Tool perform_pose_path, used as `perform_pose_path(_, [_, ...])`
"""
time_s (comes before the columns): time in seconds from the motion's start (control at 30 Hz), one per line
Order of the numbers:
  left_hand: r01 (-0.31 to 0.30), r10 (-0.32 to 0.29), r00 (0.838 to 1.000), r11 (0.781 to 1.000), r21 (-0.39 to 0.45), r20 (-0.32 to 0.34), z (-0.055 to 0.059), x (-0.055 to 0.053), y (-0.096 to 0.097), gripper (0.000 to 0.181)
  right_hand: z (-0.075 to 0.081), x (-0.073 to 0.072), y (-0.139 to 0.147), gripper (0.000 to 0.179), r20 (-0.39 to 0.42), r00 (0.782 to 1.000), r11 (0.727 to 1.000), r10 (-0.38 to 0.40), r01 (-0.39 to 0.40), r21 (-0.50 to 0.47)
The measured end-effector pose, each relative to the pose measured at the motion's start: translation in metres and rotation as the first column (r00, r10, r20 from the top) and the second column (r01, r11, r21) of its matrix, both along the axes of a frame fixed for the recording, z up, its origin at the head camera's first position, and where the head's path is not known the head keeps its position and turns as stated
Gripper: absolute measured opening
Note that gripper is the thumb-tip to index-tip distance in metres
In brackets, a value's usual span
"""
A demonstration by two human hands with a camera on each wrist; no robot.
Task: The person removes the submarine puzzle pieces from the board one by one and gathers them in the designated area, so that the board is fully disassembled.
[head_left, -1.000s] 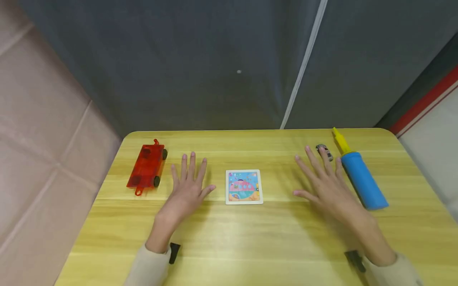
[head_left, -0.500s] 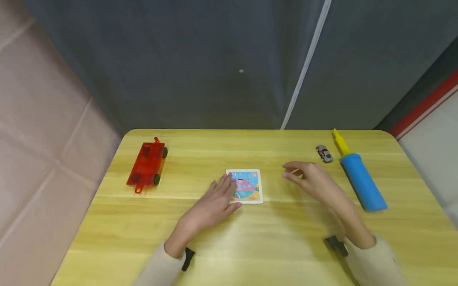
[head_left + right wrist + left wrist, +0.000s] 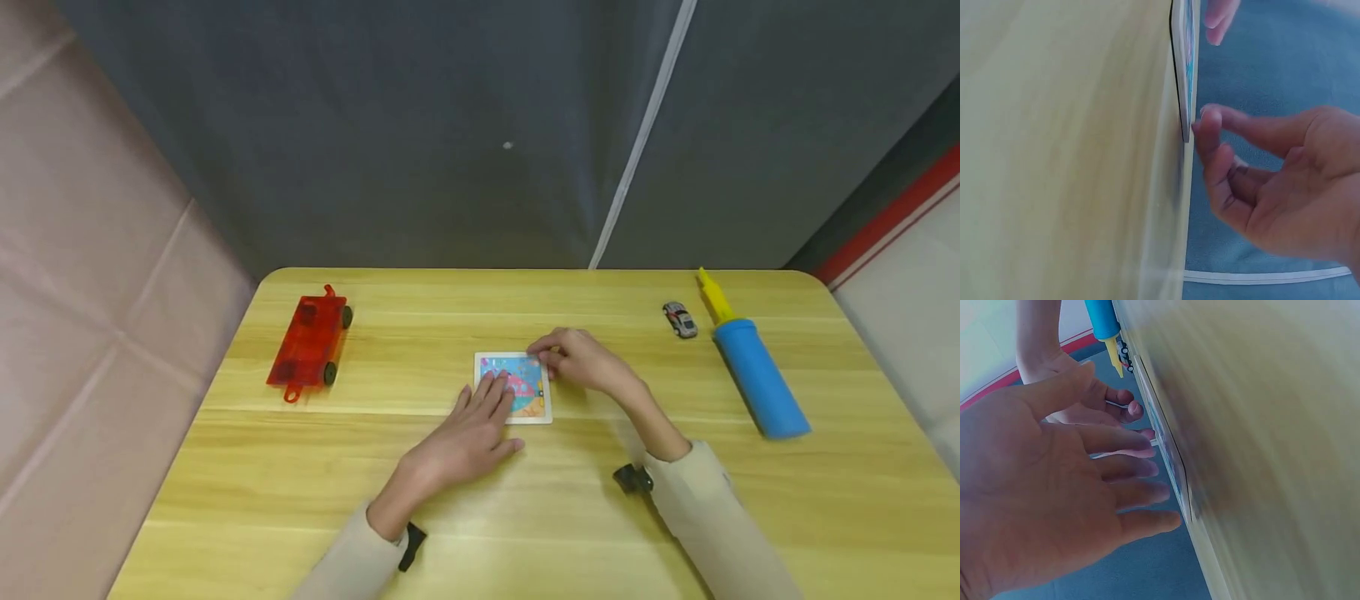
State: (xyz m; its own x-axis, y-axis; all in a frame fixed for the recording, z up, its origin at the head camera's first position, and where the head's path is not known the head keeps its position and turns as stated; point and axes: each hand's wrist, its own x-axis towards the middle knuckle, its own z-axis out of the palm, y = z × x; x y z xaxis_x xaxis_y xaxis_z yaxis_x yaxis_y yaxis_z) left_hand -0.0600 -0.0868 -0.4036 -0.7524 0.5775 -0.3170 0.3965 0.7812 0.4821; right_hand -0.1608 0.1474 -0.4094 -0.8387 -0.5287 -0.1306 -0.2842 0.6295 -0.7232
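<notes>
- Reading near to far, I find the left hand first: fingers extended over the picture board's lower left; contact not confirmed.
- Right hand: fingers bent at the upper right corner. I cannot tell whether they pinch it.
- Change: the right hand, clear of the picture board half a second ago, now meets its corner region; the left has advanced inward. Both hands thus share one work point.
- Picture board: flat mid-counter, position unchanged.
- Beyond: blue pump, red wheeled base, small car, all untouched.
</notes>
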Motion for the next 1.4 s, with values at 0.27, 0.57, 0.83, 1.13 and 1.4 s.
perform_pose_path(0.27, [0.004,-0.002,1.000,0.999,-0.051,0.031,0.002,0.003,-0.001,0.074,-0.005,-0.003,0.003,0.029,0.039,0.999,1.000,-0.016,0.016,0.018])
perform_pose_path(0.57, [-0.010,0.010,1.000,0.995,-0.095,0.006,0.001,0.004,0.004,0.073,-0.005,-0.003,0.004,0.028,0.038,0.999,1.000,-0.010,0.010,0.000])
perform_pose_path(0.83, [-0.011,0.010,1.000,0.994,-0.112,-0.008,0.002,0.006,0.008,0.075,-0.010,-0.004,0.001,0.019,0.045,0.999,1.000,-0.028,0.028,-0.004])
perform_pose_path(1.13, [-0.009,0.007,1.000,0.995,-0.102,-0.028,0.003,0.005,0.007,0.074,-0.009,-0.001,-0.004,0.018,0.045,0.998,0.999,-0.043,0.042,0.027])
perform_pose_path(1.4, [-0.028,0.019,0.997,0.989,-0.142,-0.070,-0.006,0.006,0.013,0.076,-0.007,0.003,-0.008,0.020,0.048,0.995,0.994,-0.090,0.087,0.072])
